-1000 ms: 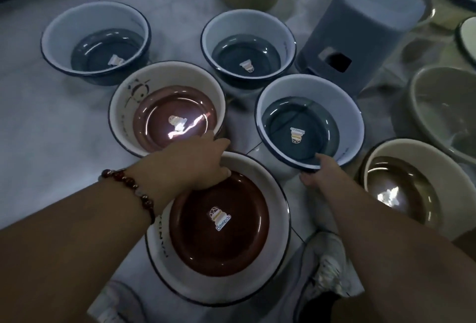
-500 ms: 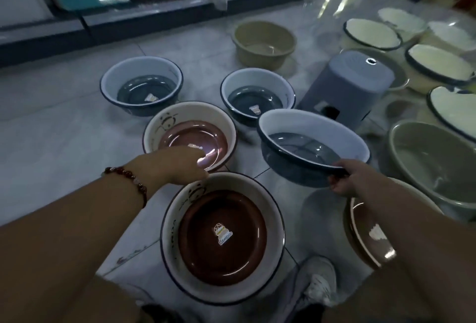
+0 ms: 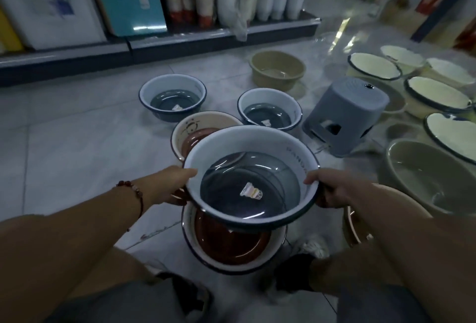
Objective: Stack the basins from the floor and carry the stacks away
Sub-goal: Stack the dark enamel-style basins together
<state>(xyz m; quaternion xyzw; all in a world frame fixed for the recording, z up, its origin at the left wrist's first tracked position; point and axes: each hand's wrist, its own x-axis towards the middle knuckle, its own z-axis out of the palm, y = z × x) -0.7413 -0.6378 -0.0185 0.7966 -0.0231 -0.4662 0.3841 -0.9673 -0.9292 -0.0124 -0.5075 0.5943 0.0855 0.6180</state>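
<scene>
Gripping the grey-bottomed basin at opposite points of its rim, my left hand and right hand carry it clear of the floor. Each thumb lies over the rim's inner edge; the remaining fingers curl beneath the outer wall, where they are mostly hidden. Both hands stand level with one another, so neither is nearer the target.

Directly beneath my fingers, and slightly toward my body, sits the large brown-bottomed basin on the floor. The held basin overlaps its far half. The basins are round and have no long axis, so I judge that the coming move depends only on centring one above the other, then lowering straight down until the held basin nests inside. Its near rim tilts slightly lower than its far rim and likely needs levelling first.

Just beyond my fingers lies a second brown-bottomed basin, partly hidden behind the held one. Farther out, two more grey-bottomed basins rest on the tiles: one ahead and left, one ahead and right. To the right of those, an overturned grey stool stands. An olive basin lies beyond.
</scene>
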